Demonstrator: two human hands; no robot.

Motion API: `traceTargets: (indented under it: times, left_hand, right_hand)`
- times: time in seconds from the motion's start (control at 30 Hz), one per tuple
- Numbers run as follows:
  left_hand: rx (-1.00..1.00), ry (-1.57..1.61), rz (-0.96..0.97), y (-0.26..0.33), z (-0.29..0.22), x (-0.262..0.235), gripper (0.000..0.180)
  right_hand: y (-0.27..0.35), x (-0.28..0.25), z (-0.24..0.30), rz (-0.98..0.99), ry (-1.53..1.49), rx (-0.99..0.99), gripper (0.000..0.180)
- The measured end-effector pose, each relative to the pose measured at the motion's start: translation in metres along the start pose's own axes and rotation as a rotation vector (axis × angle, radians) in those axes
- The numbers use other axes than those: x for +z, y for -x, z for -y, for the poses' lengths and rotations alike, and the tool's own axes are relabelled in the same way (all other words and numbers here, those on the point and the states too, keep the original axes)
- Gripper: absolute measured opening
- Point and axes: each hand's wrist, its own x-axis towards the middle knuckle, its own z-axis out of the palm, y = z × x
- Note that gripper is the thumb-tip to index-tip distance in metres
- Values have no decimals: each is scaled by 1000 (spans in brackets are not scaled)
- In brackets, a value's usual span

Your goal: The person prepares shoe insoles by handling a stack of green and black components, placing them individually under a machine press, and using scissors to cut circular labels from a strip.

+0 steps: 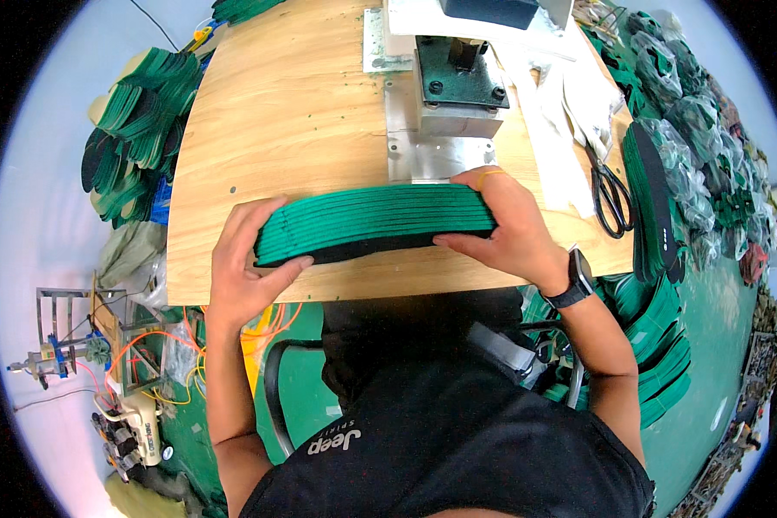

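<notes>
Between my two hands is a stack of green insoles [375,216] with a black face along its near lower side. It is held on edge over the front of the wooden table. My left hand [246,255] grips the left end, thumb on the near side and fingers behind. Around the right end closes my right hand [514,229], a yellow band on one finger and a dark watch on the wrist. Just beyond the stack stands a small press [462,86] with a dark top plate and a metal base plate [432,155].
Black-handled scissors [611,194] and white cloth strips [557,129] lie right of the press. Another insole stack [652,203] stands at the table's right edge. Piled insoles [142,129] rise on the left; bagged ones [691,129] fill the right. Orange hoses [160,337] run across the floor.
</notes>
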Motion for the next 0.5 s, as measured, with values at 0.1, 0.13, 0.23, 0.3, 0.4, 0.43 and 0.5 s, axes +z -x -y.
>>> traceTargets:
  times: [0.1,0.13,0.23,0.3,0.4,0.43,0.5]
  left_hand:
    - [89,-67,-59,3,3,12,67]
    - [115,-88,-93,4,3,16,64]
    - [143,13,-137,5,4,20,64]
    - [77,7,-81,2,5,14,61]
    - [-93,205,-119,-8,-2,9,57]
    - [-163,305,-149,-12,-5,7,56]
    - [-160,295,-129,-25,-3,3,44]
  right_hand:
    - [5,1,-4,-48,-20,-60,78]
    - [6,2,-5,-67,-32,-75,77]
    - [14,-8,0,32,-78,-59,75]
    - [21,-7,-11,35,-113,-20,72]
    - [21,-10,-10,-68,-269,126,66]
    - [20,-12,-6,-119,-341,193,64]
    - [8,-16,-2,-156,-401,288,46]
